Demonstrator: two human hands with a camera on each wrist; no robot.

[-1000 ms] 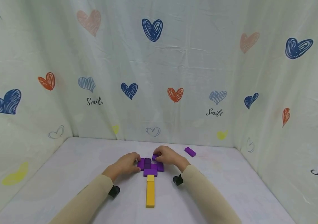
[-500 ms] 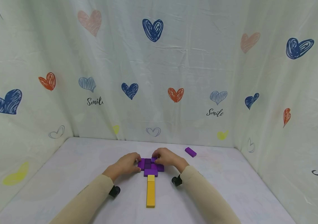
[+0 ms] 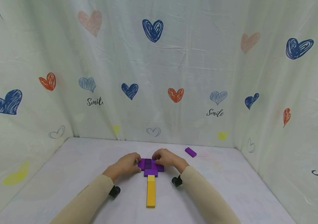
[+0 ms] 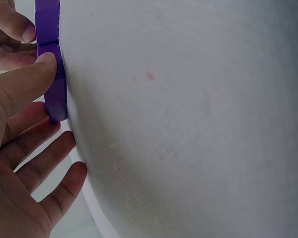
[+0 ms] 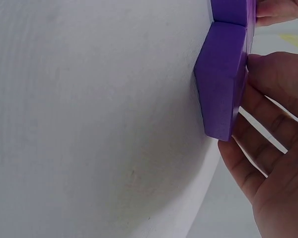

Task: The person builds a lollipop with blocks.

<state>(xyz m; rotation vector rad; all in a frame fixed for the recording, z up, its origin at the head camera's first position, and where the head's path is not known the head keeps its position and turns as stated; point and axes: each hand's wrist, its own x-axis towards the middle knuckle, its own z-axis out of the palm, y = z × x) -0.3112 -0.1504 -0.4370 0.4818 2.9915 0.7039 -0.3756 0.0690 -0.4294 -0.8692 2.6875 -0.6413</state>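
Several flat purple blocks lie edge to edge on the table, a darker block (image 3: 147, 163) among them. My left hand (image 3: 126, 163) pinches the leftmost purple block (image 3: 141, 165) between thumb and fingertips; its thumb lies on that block in the left wrist view. At the group's back right, my right hand (image 3: 168, 157) holds a small purple block (image 3: 153, 161) by the fingertips, partly covering it. Beside this hand sits the right-side purple block (image 3: 160, 168), large in the right wrist view. A purple block (image 3: 150, 173) forms the near edge.
Directly in front of the purple group stand a short yellow block (image 3: 151, 178) and a long yellow block (image 3: 150, 194), in line toward me. One loose purple block (image 3: 190, 152) lies farther back on the right. A heart-printed curtain (image 3: 187, 124) borders the white table (image 3: 97, 149).
My right hand has brought its small purple block slightly left and nearer, closing the gap against the other purple blocks. The left hand has stayed in place.
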